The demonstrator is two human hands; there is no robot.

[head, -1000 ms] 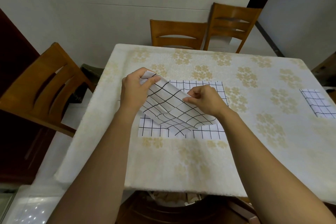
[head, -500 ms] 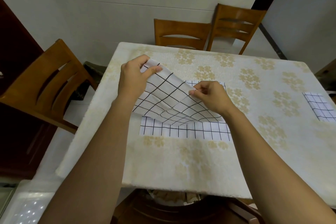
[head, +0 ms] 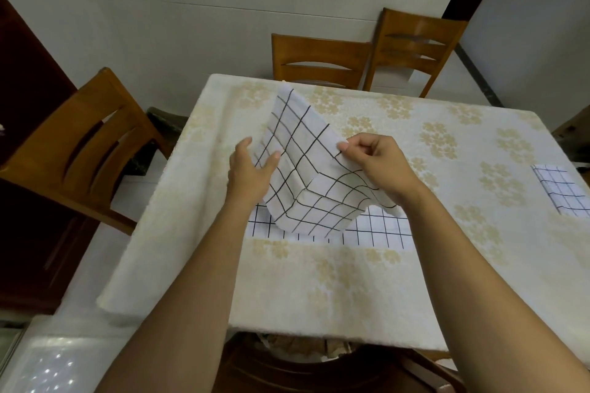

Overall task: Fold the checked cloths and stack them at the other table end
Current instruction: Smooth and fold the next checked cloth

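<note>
A white cloth with a black check [head: 306,169] is lifted off the table in the middle of the view, sagging between my hands with its far corner sticking up. My left hand [head: 252,169] holds its left edge between thumb and fingers. My right hand [head: 376,159] pinches its right edge with curled fingers. Under it more checked cloth [head: 380,230] lies flat on the table. A folded checked cloth [head: 562,191] lies at the right end of the table.
The table [head: 319,290] has a cream cover with gold flowers. Two wooden chairs [head: 322,60] [head: 418,48] stand at its far side and one chair [head: 83,143] at its left. A dark cabinet fills the far left.
Both hands have raised the top cloth higher off the flat one. My left hand has slid down from the corner along the left edge, so the far corner now stands free.
</note>
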